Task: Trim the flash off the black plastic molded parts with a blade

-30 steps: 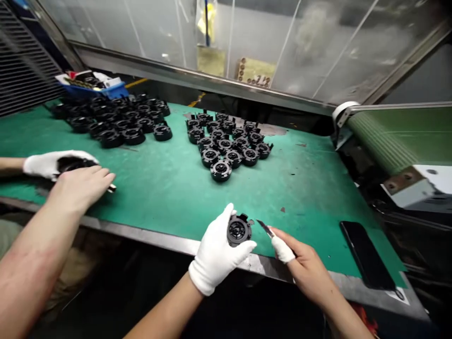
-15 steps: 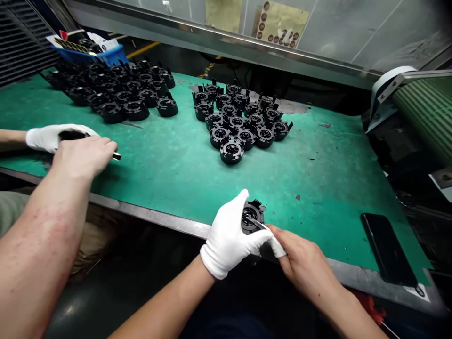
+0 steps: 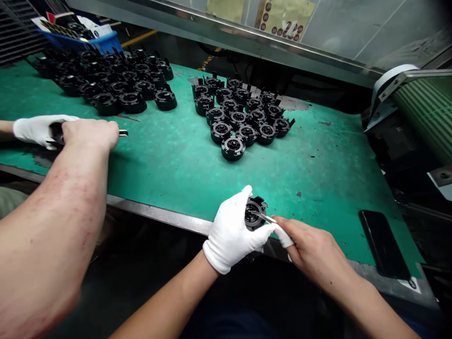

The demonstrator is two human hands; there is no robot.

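My left hand (image 3: 231,230), in a white glove, grips a round black plastic part (image 3: 254,214) with upright tabs and an open, ringed face, above the table's front edge. My bare right hand (image 3: 314,242) is closed on a slim metal tool (image 3: 263,216) whose tip reaches into the face of that part. White material covers a finger of this hand beside the tool; the tool's handle is hidden. Ahead on the green tabletop stands a group of similar black parts (image 3: 233,148).
To the left, a co-worker's bare hand (image 3: 92,134) and gloved hand (image 3: 38,129) work on another dark part. A second cluster of black parts (image 3: 132,102) stands beyond, near a blue bin (image 3: 108,43). At right are a phone (image 3: 384,245) and a green conveyor belt (image 3: 427,101).
The view has shifted slightly. My hands keep hold of the black part and the tool, whose tip has moved a little inside the part. The co-worker's bare arm has shifted right and up.
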